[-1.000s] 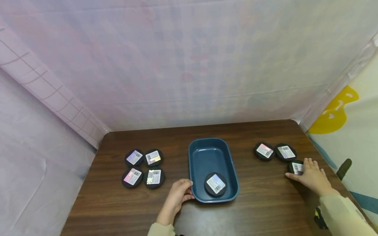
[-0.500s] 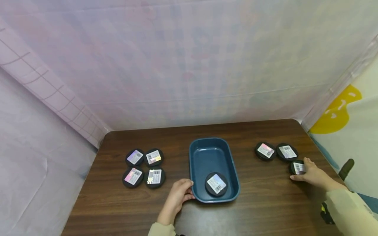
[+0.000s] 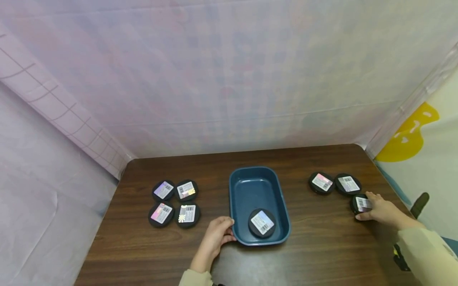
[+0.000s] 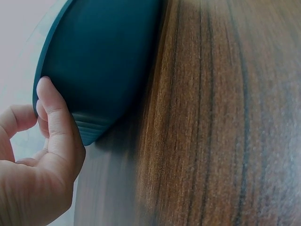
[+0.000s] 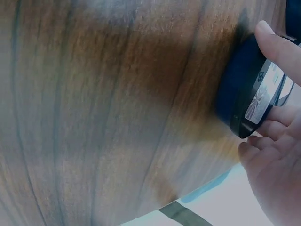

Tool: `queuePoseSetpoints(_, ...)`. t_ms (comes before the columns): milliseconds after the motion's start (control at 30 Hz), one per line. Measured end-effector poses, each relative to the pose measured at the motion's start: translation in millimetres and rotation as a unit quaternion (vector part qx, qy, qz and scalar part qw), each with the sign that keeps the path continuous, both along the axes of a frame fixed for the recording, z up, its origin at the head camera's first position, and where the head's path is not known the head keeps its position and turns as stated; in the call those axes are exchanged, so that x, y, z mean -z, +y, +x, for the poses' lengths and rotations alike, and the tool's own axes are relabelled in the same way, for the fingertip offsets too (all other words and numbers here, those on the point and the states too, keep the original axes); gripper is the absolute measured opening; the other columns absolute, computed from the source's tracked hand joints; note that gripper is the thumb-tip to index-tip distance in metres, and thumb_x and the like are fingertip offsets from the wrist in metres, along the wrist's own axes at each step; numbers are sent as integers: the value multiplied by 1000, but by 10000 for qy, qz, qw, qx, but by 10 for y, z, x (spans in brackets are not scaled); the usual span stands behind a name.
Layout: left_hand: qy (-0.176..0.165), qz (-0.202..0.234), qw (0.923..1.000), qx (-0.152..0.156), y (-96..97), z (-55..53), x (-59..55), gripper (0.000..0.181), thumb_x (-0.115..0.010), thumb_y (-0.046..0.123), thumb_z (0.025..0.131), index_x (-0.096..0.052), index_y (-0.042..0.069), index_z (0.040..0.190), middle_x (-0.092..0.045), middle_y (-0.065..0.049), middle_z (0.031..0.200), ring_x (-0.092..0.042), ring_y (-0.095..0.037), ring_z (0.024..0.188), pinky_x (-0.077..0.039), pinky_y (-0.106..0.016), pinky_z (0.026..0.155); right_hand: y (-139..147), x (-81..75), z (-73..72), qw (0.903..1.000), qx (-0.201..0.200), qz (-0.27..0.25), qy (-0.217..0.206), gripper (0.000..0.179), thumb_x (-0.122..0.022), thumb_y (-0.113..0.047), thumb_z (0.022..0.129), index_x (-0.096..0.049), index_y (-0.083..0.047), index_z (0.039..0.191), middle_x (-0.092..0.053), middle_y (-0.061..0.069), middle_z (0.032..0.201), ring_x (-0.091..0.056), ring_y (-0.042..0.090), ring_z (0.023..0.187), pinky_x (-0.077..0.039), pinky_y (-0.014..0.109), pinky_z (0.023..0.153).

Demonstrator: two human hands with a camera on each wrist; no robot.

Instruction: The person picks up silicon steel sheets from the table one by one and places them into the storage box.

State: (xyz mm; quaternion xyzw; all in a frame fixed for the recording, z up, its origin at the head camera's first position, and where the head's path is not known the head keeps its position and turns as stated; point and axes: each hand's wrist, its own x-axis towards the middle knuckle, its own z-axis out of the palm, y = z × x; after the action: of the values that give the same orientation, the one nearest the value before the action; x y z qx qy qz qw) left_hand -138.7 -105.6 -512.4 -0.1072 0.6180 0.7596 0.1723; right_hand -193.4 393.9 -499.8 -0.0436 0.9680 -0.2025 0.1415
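Observation:
A deep blue rectangular tray [image 3: 252,192] lies in the middle of the table. My left hand [image 3: 216,236] pinches its near left rim between thumb and fingers; the left wrist view shows the thumb [image 4: 49,99] on the outer wall. Inside the tray, near its front end, lies one round flat black container [image 3: 262,223] with a barcode label. At the right, my right hand [image 3: 383,212] grips another round black container [image 3: 362,203], thumb on its near side and fingers on the far side. In the right wrist view this container [image 5: 244,87] sits tilted, its label partly covered by the hand.
Two more labelled black containers [image 3: 334,183] sit close behind the gripped one. Several others [image 3: 174,204] form a cluster left of the tray. The brown wooden table [image 3: 304,262] ends near the right hand, and fabric walls [image 3: 229,79] stand around it.
My right hand has drawn its fingers in around the near right container, its thumb moving right and down along it. The left hand and tray have stayed put.

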Motion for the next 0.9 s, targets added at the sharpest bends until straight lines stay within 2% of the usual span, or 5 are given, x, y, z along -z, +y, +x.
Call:
queuePoseSetpoints(100,14,3,10000,5,7,4,-3,26,-52,10,85,-52,-12,99,-49,-2,65,-50,-10,57,-50,-22,50,-3,-24,-18,9987,-140,447,191,101,-80,-38,65,-29,29,121,-27,52,121,-30,66,109,-30,70,90)
queuePoseSetpoints(300,21,29,10000,27,20,6,-8,25,-51,10,85,-51,-11,98,-49,-2,65,-50,-10,57,-50,-21,50,1,-65,-22,9986,-192,493,45,102,-80,-40,64,-30,30,119,-46,47,106,-50,57,93,-41,63,80)
queuePoseSetpoints(400,23,35,10000,9,18,4,-7,24,-51,10,84,-52,-10,97,-49,-2,65,-49,-10,57,-50,-21,50,-3,-70,-26,9984,-230,517,79,102,-80,-41,64,-31,30,119,-51,45,101,-52,55,90,-42,62,78)
queuePoseSetpoints(667,26,31,10000,-24,6,1,7,23,-51,10,85,-52,-10,96,-49,-2,64,-50,-10,56,-50,-21,50,-5,-83,-49,9977,-248,614,106,108,-80,-45,63,-28,28,124,-45,48,108,-50,58,93,-42,62,78)
queuePoseSetpoints(900,60,30,10000,-37,4,13,-7,26,-51,10,84,-52,-12,98,-49,-2,64,-50,-10,56,-50,-21,50,32,-52,-74,9955,-380,821,285,101,-79,-47,61,-38,24,118,-59,36,88,-57,45,79,-46,56,69)
